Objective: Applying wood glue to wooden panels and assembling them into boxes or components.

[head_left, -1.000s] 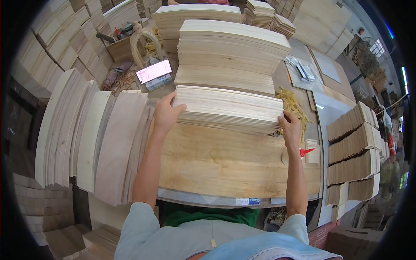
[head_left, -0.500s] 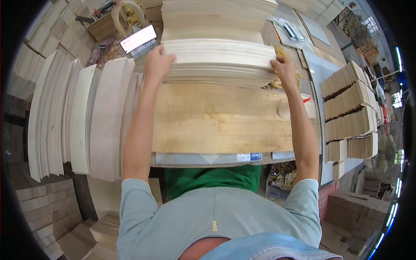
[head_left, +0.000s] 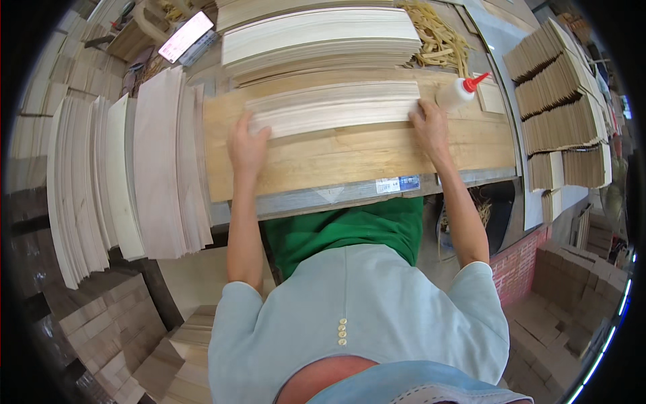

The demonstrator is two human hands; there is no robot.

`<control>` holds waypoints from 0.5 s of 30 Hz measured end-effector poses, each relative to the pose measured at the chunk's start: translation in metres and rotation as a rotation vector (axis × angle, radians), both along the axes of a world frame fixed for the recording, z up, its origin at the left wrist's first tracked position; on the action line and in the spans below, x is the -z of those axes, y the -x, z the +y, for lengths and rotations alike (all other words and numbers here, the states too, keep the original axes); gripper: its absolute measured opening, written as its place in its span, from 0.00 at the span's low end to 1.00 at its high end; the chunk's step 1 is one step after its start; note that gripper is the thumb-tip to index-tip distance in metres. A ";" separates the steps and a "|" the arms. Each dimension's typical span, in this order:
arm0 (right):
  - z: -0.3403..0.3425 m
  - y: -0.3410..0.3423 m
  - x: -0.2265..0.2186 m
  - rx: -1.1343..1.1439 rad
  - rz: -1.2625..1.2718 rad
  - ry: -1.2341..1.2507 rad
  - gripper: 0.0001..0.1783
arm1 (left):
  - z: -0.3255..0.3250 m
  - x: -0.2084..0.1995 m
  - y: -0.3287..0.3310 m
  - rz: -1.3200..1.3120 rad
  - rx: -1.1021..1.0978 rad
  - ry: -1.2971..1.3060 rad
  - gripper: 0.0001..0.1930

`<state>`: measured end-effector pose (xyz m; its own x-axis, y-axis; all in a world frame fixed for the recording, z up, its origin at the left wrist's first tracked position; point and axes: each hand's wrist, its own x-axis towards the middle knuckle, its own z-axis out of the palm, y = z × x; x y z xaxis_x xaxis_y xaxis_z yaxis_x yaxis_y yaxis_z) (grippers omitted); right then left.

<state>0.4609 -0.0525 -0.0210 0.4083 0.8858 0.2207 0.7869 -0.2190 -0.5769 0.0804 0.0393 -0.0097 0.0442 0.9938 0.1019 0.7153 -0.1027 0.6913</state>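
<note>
A thin stack of pale wood veneer strips (head_left: 333,108) lies across a wooden workboard (head_left: 350,158). My left hand (head_left: 247,145) grips the stack's left end, fingers curled over its edge. My right hand (head_left: 429,124) presses on the stack's right end. Behind it sits a taller stack of veneer strips (head_left: 323,37). A white glue bottle with a red cap (head_left: 457,93) lies just right of my right hand.
Upright rows of veneer sheets (head_left: 128,175) stand to the left. Bundles of brown strips (head_left: 555,94) are stacked at the right. A heap of yellow rubber bands (head_left: 437,37) lies at the back, a lit phone (head_left: 184,36) at the back left. Brick-coloured floor (head_left: 518,266) shows below.
Both hands have drawn the thin veneer stack off the taller pile toward me onto the workboard. The view has tilted down, showing more of my torso.
</note>
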 end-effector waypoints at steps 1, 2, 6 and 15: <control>-0.009 0.007 -0.007 -0.027 -0.007 -0.028 0.21 | -0.005 -0.001 0.003 0.008 -0.011 -0.036 0.27; -0.020 0.012 -0.014 -0.055 -0.014 -0.055 0.20 | -0.016 -0.002 0.013 0.012 -0.005 -0.027 0.27; -0.081 0.017 -0.047 -0.103 0.061 0.203 0.22 | -0.078 -0.025 0.029 0.001 0.047 0.182 0.27; -0.096 0.011 -0.033 -0.289 0.040 0.181 0.33 | -0.073 -0.026 0.032 0.081 0.213 0.243 0.39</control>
<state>0.4503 -0.1485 0.0124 0.1399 0.9894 0.0384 0.8091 -0.0919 -0.5804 0.0488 -0.0333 0.0165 0.2521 0.9562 -0.1491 0.7490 -0.0952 0.6557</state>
